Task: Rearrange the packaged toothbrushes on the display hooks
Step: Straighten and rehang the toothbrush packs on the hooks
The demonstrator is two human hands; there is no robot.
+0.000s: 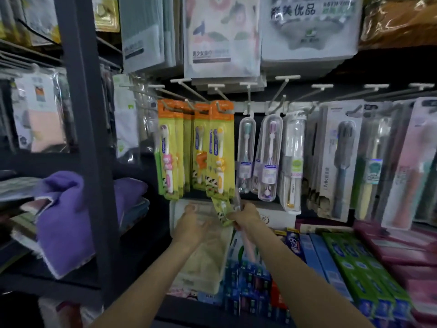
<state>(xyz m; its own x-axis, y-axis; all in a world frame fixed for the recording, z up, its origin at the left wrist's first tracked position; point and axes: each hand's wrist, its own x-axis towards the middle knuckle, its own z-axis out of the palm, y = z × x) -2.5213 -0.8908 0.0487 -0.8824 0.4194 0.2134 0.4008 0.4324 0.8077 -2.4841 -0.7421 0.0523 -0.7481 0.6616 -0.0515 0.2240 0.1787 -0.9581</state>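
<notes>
Right hand [246, 215]: curled round a green-yellow carded toothbrush pack [223, 213] and what looks like a clear toothbrush case [237, 200], both pinched at the lower end; exact finger hold blurred.
Left hand [191, 224]: fingers spread and relaxed, resting on a clear plastic bag of pale goods [208, 254], gripping nothing.
Held pack, place: just below the hanging row, at 6 o'clock of the rightmost yellow pack [218, 150].
Hanging stock: yellow children's toothbrush cards [169, 157] on metal hooks [189, 106] at 12 o'clock of the hands; clear capsule cases [269, 157] at 1 o'clock; boxed toothpaste [335, 263] at 4 o'clock.
Handling, judged: light; card backing thin and bendable, blister front smooth and likely slippery, liable to swing or twist if held low.
Best hold, judged: pinch at the orange header, beside the hang hole, thumb in front, so the hole meets the hook tip squarely.
Risk, judged: tearing the hang hole; knocking neighbouring cards off.
</notes>
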